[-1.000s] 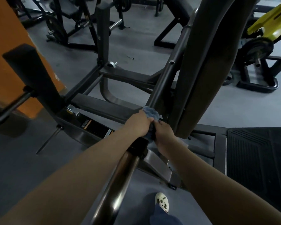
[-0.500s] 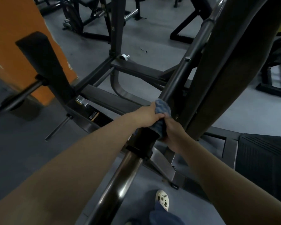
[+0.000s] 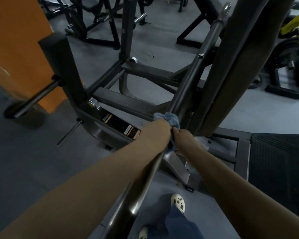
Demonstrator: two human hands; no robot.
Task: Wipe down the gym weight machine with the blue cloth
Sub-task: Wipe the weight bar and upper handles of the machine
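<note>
Our fingers curl round the cloth [image 3: 169,119], both hands clenched on it: the left hand [image 3: 155,131] from the left of the bar [image 3: 188,87], the right hand [image 3: 185,139] from the right, so the cloth wraps the bar just above the point where its black length meets the bare metal. The cloth bunches above our knuckles; how much of it lies flat on the bar we cannot tell.

We judge the main risk to be the bunched cloth riding up and catching on the bolt [image 3: 201,56] farther up the bar, which would tear it out of our grip or leave a stretch unwiped. To the right of the bar the pad [image 3: 231,75] stands close, and the right hand's knuckles could scrape it if we twist wide. A loose grip would let the cloth drop to the floor [image 3: 41,161].

Left of the bar there is open room down to the frame [image 3: 121,102] below. Up the bar the way is free as far as the bolt. Near the bar's lower end our shoe [image 3: 178,202] sits on the floor.
</note>
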